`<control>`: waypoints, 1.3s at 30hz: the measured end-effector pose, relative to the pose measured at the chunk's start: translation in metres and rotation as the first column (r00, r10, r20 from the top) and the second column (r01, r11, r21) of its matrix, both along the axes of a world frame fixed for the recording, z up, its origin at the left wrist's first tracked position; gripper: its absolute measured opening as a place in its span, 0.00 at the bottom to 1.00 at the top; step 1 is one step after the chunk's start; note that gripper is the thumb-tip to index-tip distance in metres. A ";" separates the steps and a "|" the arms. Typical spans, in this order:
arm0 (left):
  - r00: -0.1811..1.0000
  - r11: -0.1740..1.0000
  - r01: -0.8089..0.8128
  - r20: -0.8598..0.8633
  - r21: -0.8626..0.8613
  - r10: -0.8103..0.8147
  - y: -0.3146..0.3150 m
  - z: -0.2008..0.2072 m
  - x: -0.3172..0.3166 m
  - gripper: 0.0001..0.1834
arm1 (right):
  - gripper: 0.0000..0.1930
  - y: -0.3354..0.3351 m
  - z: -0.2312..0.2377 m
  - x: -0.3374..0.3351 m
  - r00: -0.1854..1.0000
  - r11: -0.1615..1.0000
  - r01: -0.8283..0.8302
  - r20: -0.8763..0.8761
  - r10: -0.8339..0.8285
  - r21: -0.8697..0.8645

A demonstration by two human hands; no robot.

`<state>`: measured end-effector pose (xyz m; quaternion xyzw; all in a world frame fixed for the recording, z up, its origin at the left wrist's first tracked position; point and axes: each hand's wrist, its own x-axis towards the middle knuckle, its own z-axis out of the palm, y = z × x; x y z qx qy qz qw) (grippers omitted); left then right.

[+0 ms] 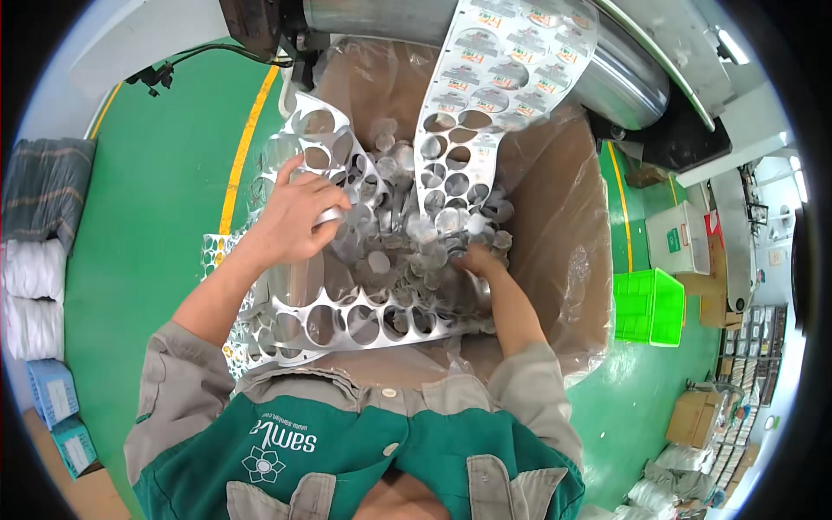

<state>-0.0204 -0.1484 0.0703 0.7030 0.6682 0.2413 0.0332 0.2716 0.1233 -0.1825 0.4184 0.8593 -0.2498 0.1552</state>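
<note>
Below me stands a large box with a clear plastic liner [568, 286], holding a heap of round silver foil lids [425, 256]. My left hand [299, 212] is over its left side, fingers curled, with a small whitish foil lid [329, 215] between thumb and fingers. Beside that hand rises a punched-out foil strip [316, 130] full of round holes. My right hand [481, 260] reaches down into the heap on the right; the lids and its own angle hide its fingertips. Another punched strip [373, 325] lies across the box's near side.
A printed foil web [511, 61], punched at its lower end, hangs into the box from a machine with a shiny metal roller [624, 74]. A bright green crate [648, 308] stands on the green floor at right. White bundles [33, 299] sit at far left.
</note>
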 end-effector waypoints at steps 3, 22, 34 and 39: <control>0.999 0.996 -0.035 0.030 -0.086 0.038 -0.004 0.004 -0.003 0.09 | 0.29 -0.029 0.109 -0.049 0.915 0.943 -0.300 0.236 0.328 -0.146; 0.386 0.481 -0.605 0.763 0.634 -0.519 -0.221 0.181 -0.160 0.16 | 0.32 0.000 0.026 -0.021 0.993 0.991 0.106 0.036 -0.110 0.083; 0.961 0.970 -0.243 -0.127 0.020 0.244 -0.073 0.085 -0.029 0.26 | 0.30 -0.018 0.021 -0.013 0.967 0.971 -0.239 0.093 0.239 -0.017; 0.902 0.941 0.124 -0.359 -0.314 -0.238 -0.009 0.023 0.016 0.31 | 0.29 -0.018 0.018 -0.013 0.958 0.958 -0.287 -0.023 0.287 -0.011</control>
